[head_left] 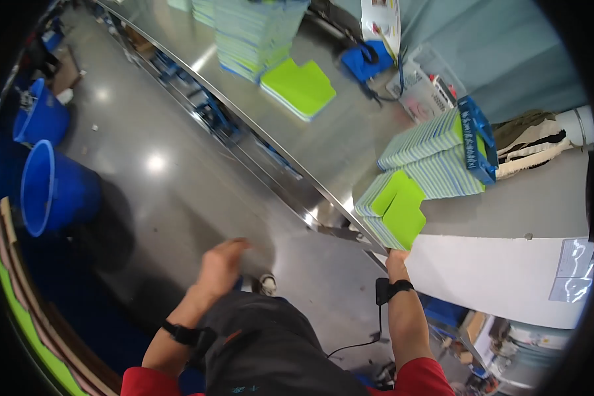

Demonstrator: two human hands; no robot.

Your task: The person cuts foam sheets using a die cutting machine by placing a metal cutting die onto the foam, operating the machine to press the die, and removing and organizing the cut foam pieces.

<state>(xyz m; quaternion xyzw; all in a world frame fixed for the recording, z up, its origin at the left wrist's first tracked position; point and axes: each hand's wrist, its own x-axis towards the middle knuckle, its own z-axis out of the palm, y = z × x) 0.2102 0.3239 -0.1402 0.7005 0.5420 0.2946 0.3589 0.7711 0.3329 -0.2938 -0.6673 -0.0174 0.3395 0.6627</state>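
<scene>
My right hand [397,256] is at the near end of a stack of flat pads with bright green tops [404,214] by the table corner. It touches the stack's lower edge, and its fingers are hidden there. Behind this stack stand long rows of striped green and white pads [435,158] with a blue plastic holder [476,140] at their far end. My left hand [221,267] is over the floor, away from the table. It is blurred, its fingers look bent, and nothing shows in it.
On the metal table [336,155] are a low green-topped pile [300,89], a tall stack [254,39], a blue pouch [367,61] and a clear bin [419,92]. A white surface [488,264] adjoins at right. Blue barrels [59,188] stand on the floor at left.
</scene>
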